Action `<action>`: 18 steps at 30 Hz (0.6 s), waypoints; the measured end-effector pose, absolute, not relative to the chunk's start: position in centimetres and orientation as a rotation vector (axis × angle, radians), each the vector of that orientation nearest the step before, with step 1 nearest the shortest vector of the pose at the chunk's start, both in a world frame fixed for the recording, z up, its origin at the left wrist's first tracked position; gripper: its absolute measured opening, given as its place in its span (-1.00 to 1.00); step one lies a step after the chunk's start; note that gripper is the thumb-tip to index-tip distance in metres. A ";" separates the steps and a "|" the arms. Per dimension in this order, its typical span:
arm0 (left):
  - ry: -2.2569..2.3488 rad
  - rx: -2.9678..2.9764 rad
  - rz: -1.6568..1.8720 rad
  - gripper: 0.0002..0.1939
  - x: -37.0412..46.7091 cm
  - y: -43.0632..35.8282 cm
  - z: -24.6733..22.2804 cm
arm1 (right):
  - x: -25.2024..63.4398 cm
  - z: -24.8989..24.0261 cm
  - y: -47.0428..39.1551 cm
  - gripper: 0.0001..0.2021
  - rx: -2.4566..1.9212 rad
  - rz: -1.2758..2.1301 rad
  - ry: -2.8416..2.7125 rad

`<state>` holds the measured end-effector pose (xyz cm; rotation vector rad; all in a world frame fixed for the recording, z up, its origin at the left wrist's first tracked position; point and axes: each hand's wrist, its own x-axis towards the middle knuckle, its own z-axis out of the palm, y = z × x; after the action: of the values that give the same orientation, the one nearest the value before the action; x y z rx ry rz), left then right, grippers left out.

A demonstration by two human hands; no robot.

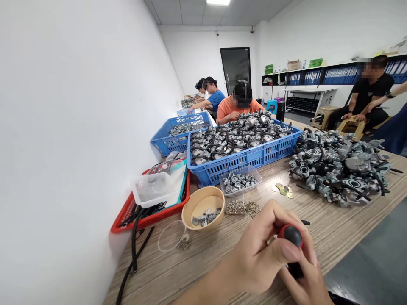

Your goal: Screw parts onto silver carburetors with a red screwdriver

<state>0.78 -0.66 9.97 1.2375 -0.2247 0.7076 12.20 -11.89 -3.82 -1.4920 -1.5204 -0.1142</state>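
My left hand [259, 254] is closed around a tool handle [291, 235] with a red rim and a black rounded end, its thumb lying against it. Just below and to the right, my right hand [307, 279] touches the left, its fingers curled around a dark thing [295, 269] that is mostly hidden. A small black tip [305, 222] sticks out beyond the fingers. Ahead on the table lie loose brass-coloured screws [252, 209], several flat brass discs [282, 190] and a clear tub of small metal parts [243, 192].
A blue crate [248, 163] full of metal assemblies stands ahead, with another blue crate [165, 135] behind. More assemblies [343, 165] are piled at right. At left are a beige bowl [203, 197], a red tray [127, 228] and black cables [135, 250]. A person [224, 111] sits opposite.
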 end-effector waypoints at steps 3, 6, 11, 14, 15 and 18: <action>-0.222 1.251 0.700 -0.64 0.6 -0.4 10.1 | 12.2 -3.9 -11.8 -0.56 -1.483 -0.118 -1.529; -0.217 1.281 0.737 -0.63 0.6 -0.2 9.9 | 12.1 -3.9 -11.7 -0.58 -1.470 -0.111 -1.535; -0.234 1.250 0.811 -0.63 1.1 -0.6 9.1 | 12.1 -3.4 -11.7 -0.62 -1.477 -0.147 -1.523; -0.236 1.248 0.859 -0.61 1.3 -1.0 8.7 | 12.1 -3.8 -11.8 -0.64 -1.487 -0.093 -1.505; -0.218 1.301 0.892 -0.61 1.2 -1.0 8.7 | 12.1 -4.1 -11.8 -0.65 -1.485 -0.080 -1.492; -0.158 1.636 1.061 -0.62 0.5 -0.8 9.2 | 12.1 -5.1 -11.9 -0.65 -1.477 -0.091 -1.439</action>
<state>0.49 -0.80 9.23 1.6362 -0.1582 1.0608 12.10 -11.86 -5.05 -1.4771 -1.4392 -0.0907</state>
